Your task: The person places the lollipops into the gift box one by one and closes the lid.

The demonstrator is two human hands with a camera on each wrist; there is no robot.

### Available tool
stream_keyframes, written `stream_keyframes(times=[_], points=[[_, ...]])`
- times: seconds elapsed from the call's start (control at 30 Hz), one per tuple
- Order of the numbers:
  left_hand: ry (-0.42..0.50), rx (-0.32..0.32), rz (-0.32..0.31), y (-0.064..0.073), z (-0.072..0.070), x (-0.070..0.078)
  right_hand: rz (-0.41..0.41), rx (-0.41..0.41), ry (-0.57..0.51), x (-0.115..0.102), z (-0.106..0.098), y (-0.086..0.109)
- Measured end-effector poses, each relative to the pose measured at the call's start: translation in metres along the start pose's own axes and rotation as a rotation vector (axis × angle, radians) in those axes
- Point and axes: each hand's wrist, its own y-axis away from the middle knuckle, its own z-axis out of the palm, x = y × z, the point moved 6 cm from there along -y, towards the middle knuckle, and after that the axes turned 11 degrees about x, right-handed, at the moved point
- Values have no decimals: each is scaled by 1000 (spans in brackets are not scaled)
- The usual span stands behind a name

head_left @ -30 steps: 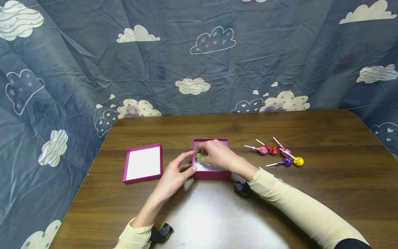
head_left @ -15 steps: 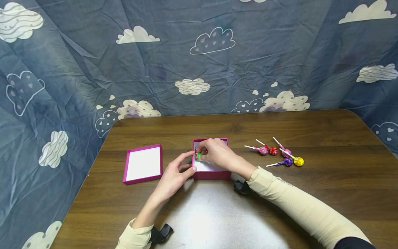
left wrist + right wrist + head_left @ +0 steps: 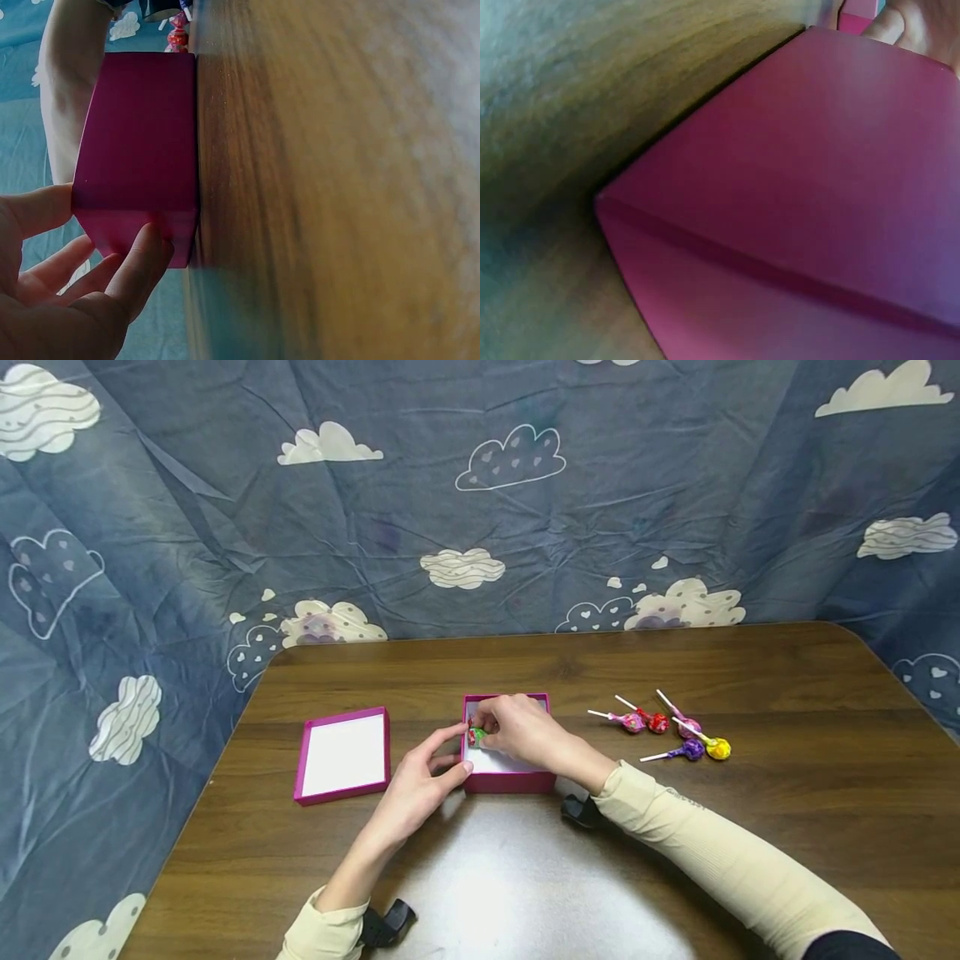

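A magenta box (image 3: 510,783) with a white inside stands open-topped at mid-table. My left hand (image 3: 416,787) touches its left side: the thumb is at the near left corner and the other fingers reach along the left wall. In the left wrist view those fingertips meet the box's side wall (image 3: 142,127). Inside the box, my right hand (image 3: 525,731) pinches a lollipop (image 3: 476,737) with a green and red wrapper, close to the left wall. Its stick is hidden behind the hand. The right wrist view shows mostly the box's outer walls (image 3: 780,165).
The box's lid (image 3: 343,756) lies left of it, white inside upward. To the right is a loose group of lollipops: purple (image 3: 693,749), yellow (image 3: 718,748), red (image 3: 658,722) and pink (image 3: 633,722). A cloud-patterned cloth (image 3: 405,527) hangs behind the wooden table (image 3: 810,735).
The right hand shifts only very slightly within the box, with the green lollipop still between its fingers. The left hand, lid and loose lollipops keep their places.
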Motion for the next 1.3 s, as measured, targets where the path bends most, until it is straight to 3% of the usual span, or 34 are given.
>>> stream_keyframes(times=[0.23, 0.47, 0.67, 0.83, 0.97, 1.3], points=[[-16, -3, 0, 0, 1, -2, -29, -34, -2, -4, -10, 1], [0, -5, 10, -1, 1, 0, 41, -70, -118, -6, -33, 9], [2, 3, -4, 1, 0, 5, 43, -32, -179, -9, -60, 21], [-4, 3, -20, 8, -1, 23, 31, -1, -201, -11, -78, 34], [-9, 15, 5, 13, -2, 35, 45, 21, -226, -7, -90, 44], [-9, 9, -2, 14, -3, 35, 45, 111, -222, 8, -121, 69]])
